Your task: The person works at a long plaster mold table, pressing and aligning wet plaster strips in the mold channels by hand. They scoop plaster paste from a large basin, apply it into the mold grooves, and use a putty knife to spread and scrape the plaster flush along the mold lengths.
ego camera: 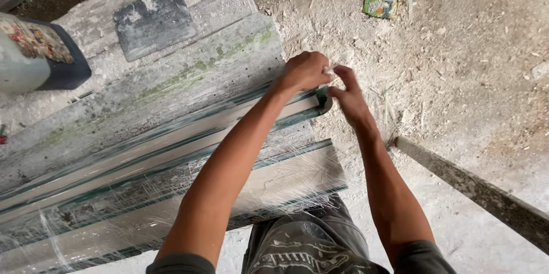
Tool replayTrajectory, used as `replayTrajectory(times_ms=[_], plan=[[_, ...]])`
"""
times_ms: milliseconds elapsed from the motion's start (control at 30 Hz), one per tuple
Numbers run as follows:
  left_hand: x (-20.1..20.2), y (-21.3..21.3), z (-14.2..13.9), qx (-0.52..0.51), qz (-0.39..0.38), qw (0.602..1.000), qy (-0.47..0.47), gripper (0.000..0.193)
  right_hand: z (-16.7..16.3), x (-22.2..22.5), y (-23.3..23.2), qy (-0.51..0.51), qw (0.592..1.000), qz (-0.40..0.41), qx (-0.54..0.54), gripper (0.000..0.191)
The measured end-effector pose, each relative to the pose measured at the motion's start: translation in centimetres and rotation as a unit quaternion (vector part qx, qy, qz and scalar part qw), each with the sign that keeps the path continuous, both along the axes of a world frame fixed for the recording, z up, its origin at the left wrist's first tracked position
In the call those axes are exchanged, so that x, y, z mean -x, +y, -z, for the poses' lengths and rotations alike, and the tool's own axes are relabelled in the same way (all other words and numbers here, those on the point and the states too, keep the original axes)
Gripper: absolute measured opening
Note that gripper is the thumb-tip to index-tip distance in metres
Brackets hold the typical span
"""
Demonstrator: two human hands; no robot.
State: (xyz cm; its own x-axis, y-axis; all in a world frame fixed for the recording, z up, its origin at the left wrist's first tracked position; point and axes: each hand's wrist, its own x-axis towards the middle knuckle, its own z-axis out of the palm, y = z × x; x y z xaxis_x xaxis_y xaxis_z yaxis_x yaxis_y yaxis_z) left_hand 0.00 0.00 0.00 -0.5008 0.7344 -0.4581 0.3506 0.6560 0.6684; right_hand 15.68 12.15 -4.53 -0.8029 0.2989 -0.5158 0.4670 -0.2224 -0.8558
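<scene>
My left hand [303, 71] is closed at the end of a long green-edged moulding strip [171, 139] that lies across a dusty workbench [189, 62]. My right hand [347, 98] is just beside it at the strip's tip [323, 101], fingers bent and pinching something thin and pale between the two hands; what it is cannot be made out. A second, wider strip [286, 179] lies nearer to me, covered in white fibres.
A dark flat trowel-like plate [153, 21] lies on the bench at the back. A container with a patterned cloth [34, 51] stands far left. A crumpled green wrapper [380, 3] lies on the dusty floor. A wooden beam [480, 191] runs diagonally at the right.
</scene>
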Motion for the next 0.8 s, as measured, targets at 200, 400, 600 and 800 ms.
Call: replayTrajectory(times_ms=[200,400,600,800], plan=[[-0.5,-7.4,0.8,-0.056,-0.078,0.995,0.013,0.030,1.1,3.7,-1.1,0.172,0.870,-0.313,-0.340,0.022],[-7.3,-10.5,2.5,-0.146,-0.172,0.957,0.184,0.012,0.6,3.0,-2.8,0.168,0.919,-0.207,-0.291,0.017],[-9.8,-11.2,2.6,-0.074,-0.123,0.928,0.345,0.015,-0.4,3.1,-4.9,0.123,0.912,-0.130,-0.368,0.026],[-9.8,-12.0,1.6,-0.027,-0.068,0.925,0.373,0.017,-1.6,1.9,-5.5,0.146,0.856,-0.085,-0.488,0.028]])
